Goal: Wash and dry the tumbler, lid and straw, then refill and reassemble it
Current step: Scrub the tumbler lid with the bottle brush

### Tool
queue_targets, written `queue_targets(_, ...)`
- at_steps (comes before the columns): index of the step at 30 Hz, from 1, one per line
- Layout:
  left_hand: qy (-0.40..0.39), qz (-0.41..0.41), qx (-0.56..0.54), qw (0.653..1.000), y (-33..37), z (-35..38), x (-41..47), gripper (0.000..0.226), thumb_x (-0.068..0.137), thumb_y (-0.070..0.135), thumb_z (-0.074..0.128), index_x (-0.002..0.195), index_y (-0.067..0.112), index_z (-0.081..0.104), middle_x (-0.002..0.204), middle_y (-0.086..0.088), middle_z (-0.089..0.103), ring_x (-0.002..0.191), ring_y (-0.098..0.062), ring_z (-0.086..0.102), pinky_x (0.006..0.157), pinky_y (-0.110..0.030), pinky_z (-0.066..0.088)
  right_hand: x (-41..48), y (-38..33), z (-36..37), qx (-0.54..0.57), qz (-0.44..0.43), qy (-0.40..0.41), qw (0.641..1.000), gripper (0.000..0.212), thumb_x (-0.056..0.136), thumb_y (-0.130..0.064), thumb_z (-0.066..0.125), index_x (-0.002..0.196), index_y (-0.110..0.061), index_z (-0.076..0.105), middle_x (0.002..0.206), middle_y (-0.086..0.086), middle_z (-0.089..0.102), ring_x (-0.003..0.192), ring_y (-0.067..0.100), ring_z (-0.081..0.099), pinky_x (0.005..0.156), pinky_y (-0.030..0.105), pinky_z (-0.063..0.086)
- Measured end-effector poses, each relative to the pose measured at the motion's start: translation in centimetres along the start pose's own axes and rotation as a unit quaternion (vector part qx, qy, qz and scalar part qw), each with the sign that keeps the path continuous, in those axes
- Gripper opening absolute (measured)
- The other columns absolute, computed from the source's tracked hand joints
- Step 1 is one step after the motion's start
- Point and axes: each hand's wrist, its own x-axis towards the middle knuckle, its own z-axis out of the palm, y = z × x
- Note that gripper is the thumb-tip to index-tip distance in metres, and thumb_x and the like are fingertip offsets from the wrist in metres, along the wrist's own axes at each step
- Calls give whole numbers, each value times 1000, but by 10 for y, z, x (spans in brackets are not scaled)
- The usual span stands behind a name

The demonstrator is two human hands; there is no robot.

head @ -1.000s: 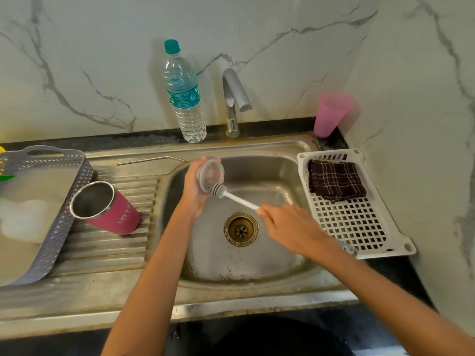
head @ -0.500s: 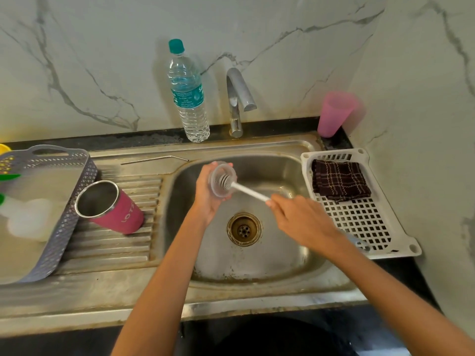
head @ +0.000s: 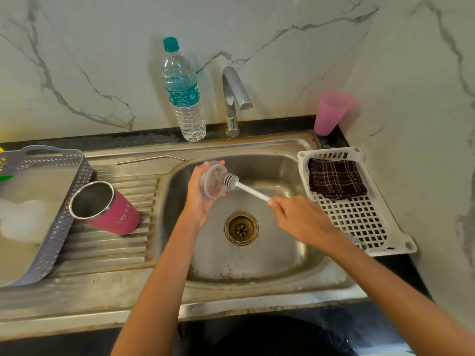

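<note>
Over the steel sink (head: 303,160), my left hand (head: 199,195) grips the clear round lid (head: 212,182), tilted on edge. My right hand (head: 298,219) holds the white handle of a bottle brush (head: 246,188), whose bristle head presses against the lid's face. The pink tumbler (head: 110,209) lies on its side on the ribbed drainboard, its open steel mouth facing left. A thin metal straw (head: 150,159) lies along the sink's back ledge, left of the basin.
A water bottle (head: 183,93) with a teal cap and the tap (head: 232,98) stand behind the basin. A pink plastic cup (head: 330,111) sits at the back right. A white rack (head: 359,227) holds a dark checked cloth (head: 335,178). A grey basket (head: 48,222) is at left.
The brush head has slid across the lid, from its lower edge up onto its face. Both hands stay over the basin.
</note>
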Motion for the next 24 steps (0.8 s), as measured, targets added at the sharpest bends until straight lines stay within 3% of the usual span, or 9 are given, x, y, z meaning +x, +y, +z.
queue_targets(4, 61, -21, -12, 998, -1, -4, 0, 61, 79, 47, 58, 118, 1, 66, 93, -12, 63, 84, -22, 57, 70, -33, 48, -15, -20, 5, 19, -48, -17, 998, 31, 104, -39, 26, 81, -26, 43, 58, -7, 46, 48, 7, 43, 48, 22, 30)
queue_targets(7, 36, -23, 20, 999, -4, -5, -5, 55, 82, 46, 53, 117, 5, 66, 96, -11, 63, 86, -21, 56, 64, -32, 47, 0, -13, -6, 63, -11, -29, 998, 35, 104, -40, 30, 75, -28, 46, 55, -7, 47, 43, 7, 41, 46, 20, 31)
queue_targets(11, 1, 1, 9, 1000, 4, -8, -3, 48, 85, 46, 54, 113, 9, 67, 99, -10, 61, 94, -25, 55, 71, -36, 45, 2, -8, 7, 101, 30, -46, 993, 37, 104, -42, 29, 73, -29, 45, 55, -7, 46, 42, 7, 39, 43, 18, 30)
queue_targets(14, 50, 5, -4, 999, 2, -8, 0, 44, 86, 42, 54, 109, 8, 69, 92, -7, 62, 86, -20, 55, 72, -34, 46, -12, -23, 18, 100, -3, -67, 993, 35, 104, -40, 29, 72, -32, 41, 55, -7, 46, 42, 6, 40, 44, 17, 32)
queue_targets(17, 66, -15, 37, 997, 1, -3, -3, 40, 89, 41, 52, 110, 11, 69, 90, -5, 63, 84, -17, 56, 66, -30, 47, -8, -22, 9, 103, -14, -40, 994, 32, 104, -39, 31, 76, -31, 45, 54, -8, 45, 39, 4, 37, 41, 15, 30)
queue_targets(20, 33, -25, 56, 998, 3, -3, -4, 41, 83, 44, 54, 108, 14, 70, 99, -7, 64, 93, -19, 59, 75, -36, 46, 4, -8, 7, 107, 19, -18, 994, 34, 103, -41, 30, 85, -26, 54, 54, -7, 45, 37, 3, 35, 39, 15, 28)
queue_targets(22, 16, -13, 40, 999, 6, -6, -3, 39, 86, 42, 54, 106, 13, 71, 99, -10, 62, 96, -24, 56, 82, -42, 46, 3, -6, 18, 110, 30, -27, 993, 37, 103, -41, 29, 90, -22, 57, 54, -7, 46, 36, 3, 35, 37, 15, 30)
queue_targets(24, 36, -6, -3, 999, 7, -8, -1, 40, 88, 39, 53, 106, 8, 70, 92, -10, 61, 88, -23, 55, 77, -37, 47, -7, -12, 29, 104, 9, -51, 993, 35, 104, -40, 28, 86, -23, 53, 54, -7, 46, 35, 4, 36, 37, 15, 35)
